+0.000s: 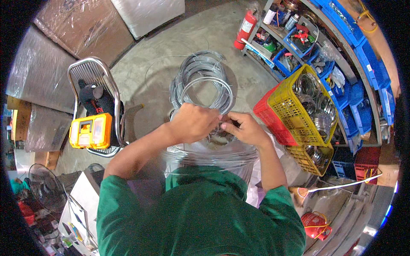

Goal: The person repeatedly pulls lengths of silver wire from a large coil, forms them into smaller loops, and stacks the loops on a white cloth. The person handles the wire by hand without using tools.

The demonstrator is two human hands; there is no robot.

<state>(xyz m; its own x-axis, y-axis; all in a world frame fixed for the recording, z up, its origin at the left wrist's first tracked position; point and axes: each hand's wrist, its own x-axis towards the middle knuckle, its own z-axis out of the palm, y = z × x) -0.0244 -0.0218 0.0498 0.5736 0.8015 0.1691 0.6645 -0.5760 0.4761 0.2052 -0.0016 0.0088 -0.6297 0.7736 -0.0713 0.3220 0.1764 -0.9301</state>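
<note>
Both hands meet in front of my chest, at the near side of a small ring of silvery wire (230,91). My left hand (196,121) is closed, its knuckles up, gripping the wire there. My right hand (247,128) is closed too, thumb and forefinger pinching wire close to the left fingertips. The exact spot they grip is partly hidden by the fingers. Beyond the ring, a large loose coil of grey wire (177,87) lies on the floor. Many strands of another wire coil (205,157) stretch across below my hands, close to my body.
At the left, a metal chair (102,64) holds a yellow-orange toolbox (90,131). Right of me, a yellow crate (294,109) full of wire coils rests by a red crate (273,119). Shelves with blue bins (365,115) and a fire extinguisher (246,29) stand beyond.
</note>
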